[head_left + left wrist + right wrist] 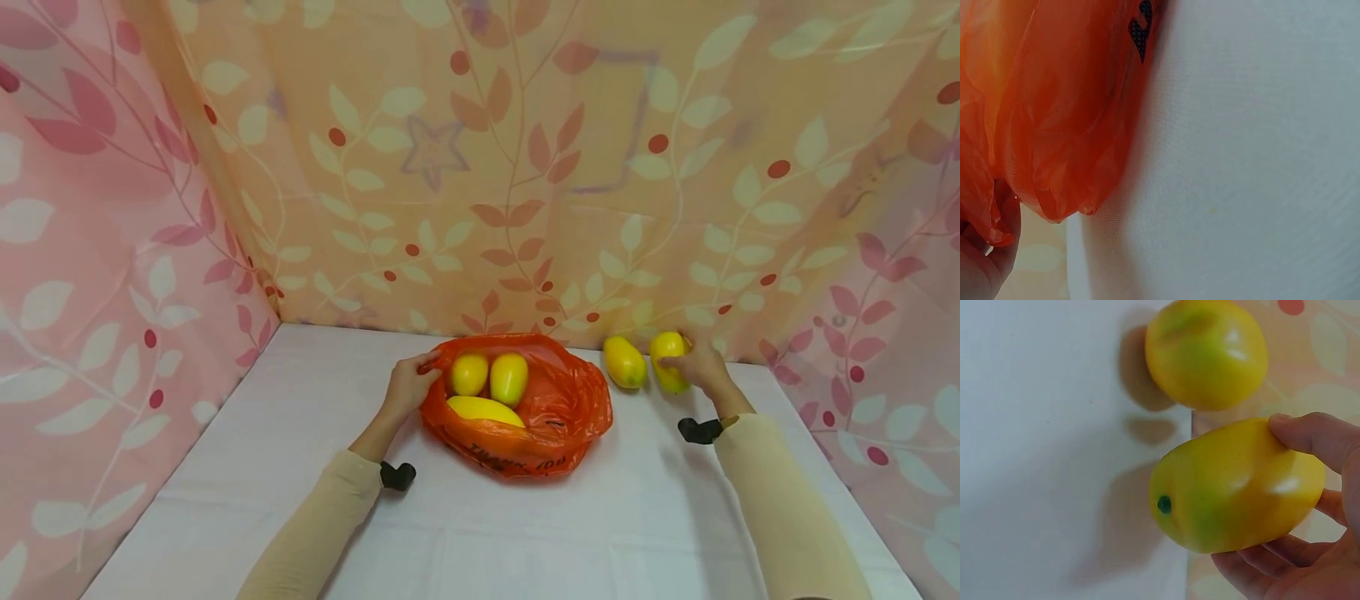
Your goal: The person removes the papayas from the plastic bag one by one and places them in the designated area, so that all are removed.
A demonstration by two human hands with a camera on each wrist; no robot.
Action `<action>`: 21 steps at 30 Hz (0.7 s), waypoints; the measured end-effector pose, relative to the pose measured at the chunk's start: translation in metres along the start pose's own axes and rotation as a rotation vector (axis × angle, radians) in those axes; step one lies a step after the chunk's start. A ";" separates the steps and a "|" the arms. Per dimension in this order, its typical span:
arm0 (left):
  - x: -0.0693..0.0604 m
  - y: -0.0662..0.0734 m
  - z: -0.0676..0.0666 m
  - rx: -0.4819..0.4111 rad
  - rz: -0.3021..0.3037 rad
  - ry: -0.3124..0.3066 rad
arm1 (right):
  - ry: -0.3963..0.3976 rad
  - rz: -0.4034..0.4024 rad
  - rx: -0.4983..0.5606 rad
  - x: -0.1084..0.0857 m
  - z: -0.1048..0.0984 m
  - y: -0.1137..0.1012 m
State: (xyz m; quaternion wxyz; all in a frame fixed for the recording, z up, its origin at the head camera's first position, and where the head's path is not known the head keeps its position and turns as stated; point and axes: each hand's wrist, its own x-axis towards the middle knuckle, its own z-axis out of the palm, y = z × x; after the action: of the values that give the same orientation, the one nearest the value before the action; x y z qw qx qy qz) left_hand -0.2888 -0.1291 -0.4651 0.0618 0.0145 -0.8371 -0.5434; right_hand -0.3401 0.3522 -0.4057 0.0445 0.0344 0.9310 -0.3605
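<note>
A red plastic bag [551,454] with black lettering lies open-mouthed on the table. Inside it are two small yellow mango-like fruits [509,380] and a longer yellow fruit [483,410], partly hidden by the bag's front. My left hand [408,387] grips the bag's left rim; the left wrist view has its fingers [1010,215] against the bunched plastic. On the right, my right hand [703,367] holds a yellow-green mango [1235,490] between thumb and fingers, its dark green stem end facing away from the palm. Another mango [625,363] sits just left of it, apart from the hand.
A white cloth covers the table [525,542]. Behind it hangs an orange leaf-patterned curtain [435,250], close to the bag and mangoes. Pink patterned curtains stand at the left [112,292] and right [885,317] sides.
</note>
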 end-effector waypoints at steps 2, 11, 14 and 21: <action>-0.001 0.001 0.000 -0.002 0.000 0.003 | 0.001 -0.005 0.010 0.000 0.003 0.003; -0.002 0.005 -0.001 -0.012 -0.034 -0.015 | 0.000 0.058 -0.007 0.004 0.010 0.008; -0.002 0.005 -0.001 -0.009 -0.037 -0.017 | -0.005 0.047 -0.004 0.006 0.012 0.011; -0.001 0.004 -0.002 -0.013 -0.036 -0.017 | 0.019 0.050 -0.014 0.011 0.019 0.019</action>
State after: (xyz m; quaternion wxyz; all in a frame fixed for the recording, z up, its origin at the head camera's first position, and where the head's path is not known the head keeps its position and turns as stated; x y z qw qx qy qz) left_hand -0.2873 -0.1289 -0.4608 0.0449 0.0244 -0.8337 -0.5498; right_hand -0.3483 0.3538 -0.4343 0.0450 0.0607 0.9328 -0.3523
